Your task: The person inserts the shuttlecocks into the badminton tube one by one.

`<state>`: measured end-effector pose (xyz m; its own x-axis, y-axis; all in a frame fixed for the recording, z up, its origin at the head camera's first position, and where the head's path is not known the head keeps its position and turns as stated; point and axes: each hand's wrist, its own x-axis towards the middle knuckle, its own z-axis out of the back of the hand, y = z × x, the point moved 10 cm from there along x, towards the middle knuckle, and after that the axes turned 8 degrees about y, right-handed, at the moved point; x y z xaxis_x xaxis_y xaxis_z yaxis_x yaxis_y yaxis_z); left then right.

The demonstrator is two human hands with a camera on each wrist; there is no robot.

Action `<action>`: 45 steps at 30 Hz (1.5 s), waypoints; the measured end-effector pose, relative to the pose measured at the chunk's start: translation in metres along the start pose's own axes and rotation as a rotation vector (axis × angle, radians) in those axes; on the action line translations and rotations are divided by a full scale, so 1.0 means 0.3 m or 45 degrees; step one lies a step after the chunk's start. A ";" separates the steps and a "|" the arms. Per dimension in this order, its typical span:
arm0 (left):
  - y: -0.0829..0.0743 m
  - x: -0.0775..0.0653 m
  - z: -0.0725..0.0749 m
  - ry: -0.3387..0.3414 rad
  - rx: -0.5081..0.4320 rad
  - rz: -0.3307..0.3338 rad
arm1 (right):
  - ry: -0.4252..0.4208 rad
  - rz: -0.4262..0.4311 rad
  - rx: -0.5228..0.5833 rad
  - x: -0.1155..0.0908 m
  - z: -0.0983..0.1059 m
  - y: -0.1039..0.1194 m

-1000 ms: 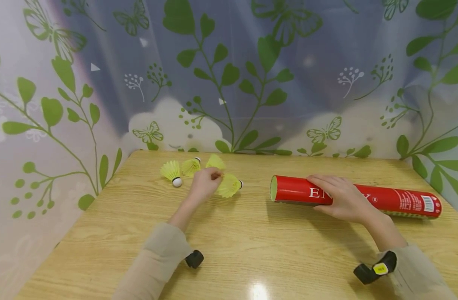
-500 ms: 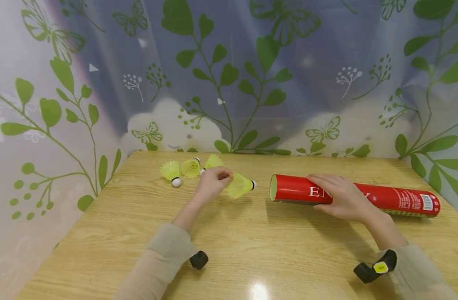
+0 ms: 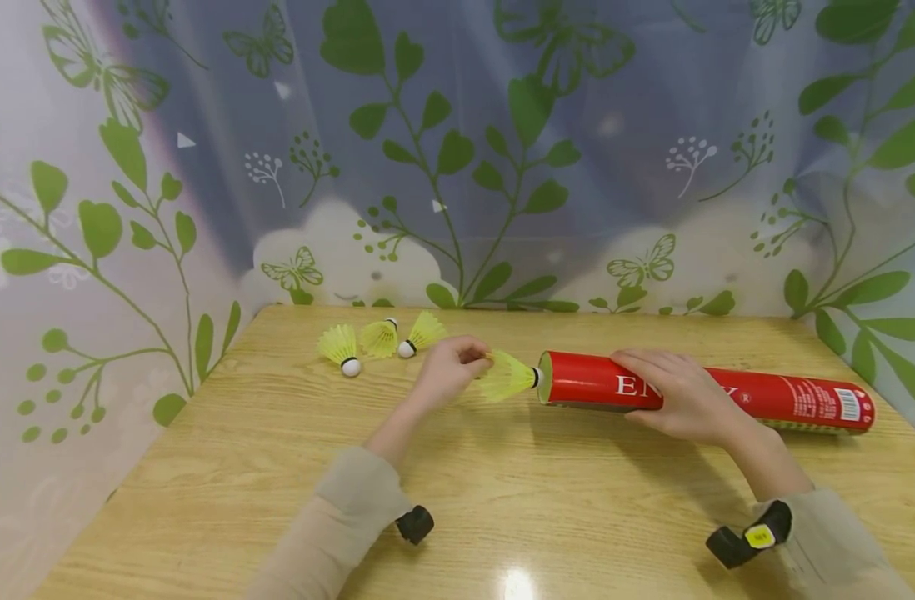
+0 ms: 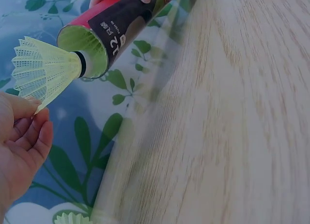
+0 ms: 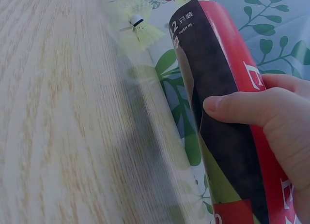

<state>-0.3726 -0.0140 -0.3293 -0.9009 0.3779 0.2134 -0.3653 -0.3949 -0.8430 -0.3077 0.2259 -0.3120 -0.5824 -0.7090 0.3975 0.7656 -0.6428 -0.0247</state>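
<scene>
My left hand (image 3: 452,367) pinches a yellow shuttlecock (image 3: 507,377) by the edge of its skirt, thumb against fingertips. Its cork, banded in black, points right and sits at the mouth of a red shuttlecock tube (image 3: 588,379). In the left wrist view the cork of the shuttlecock (image 4: 48,69) overlaps the tube's pale green inside (image 4: 89,45). My right hand (image 3: 686,396) grips the tube around its middle, holding it sideways with the mouth to the left. The right wrist view has the thumb (image 5: 237,108) across the tube's black panel.
Three more yellow shuttlecocks lie at the back left of the wooden table (image 3: 457,500): one at the left (image 3: 341,346), one behind it (image 3: 380,337) and one nearer my left hand (image 3: 422,333). A curtain (image 3: 457,150) printed with leaves hangs behind the table.
My left hand has carried the pinched shuttlecock rightward from beside the others to the tube's mouth. The right hand and the tube have stayed in place.
</scene>
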 end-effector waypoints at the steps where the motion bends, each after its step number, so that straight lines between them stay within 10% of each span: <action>1: -0.002 0.003 -0.008 0.006 -0.010 -0.006 | 0.001 -0.001 0.000 0.000 -0.001 0.000; 18: -0.002 0.057 -0.131 0.042 -0.149 -0.025 | 0.003 -0.009 -0.003 0.002 0.001 0.004; 45: 0.013 0.066 -0.152 0.034 -0.043 0.026 | -0.009 -0.003 -0.007 0.000 0.001 0.005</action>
<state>-0.3812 0.0300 -0.3508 -0.9012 0.3928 0.1831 -0.3385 -0.3742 -0.8633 -0.3064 0.2250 -0.3119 -0.5820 -0.7056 0.4042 0.7628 -0.6460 -0.0291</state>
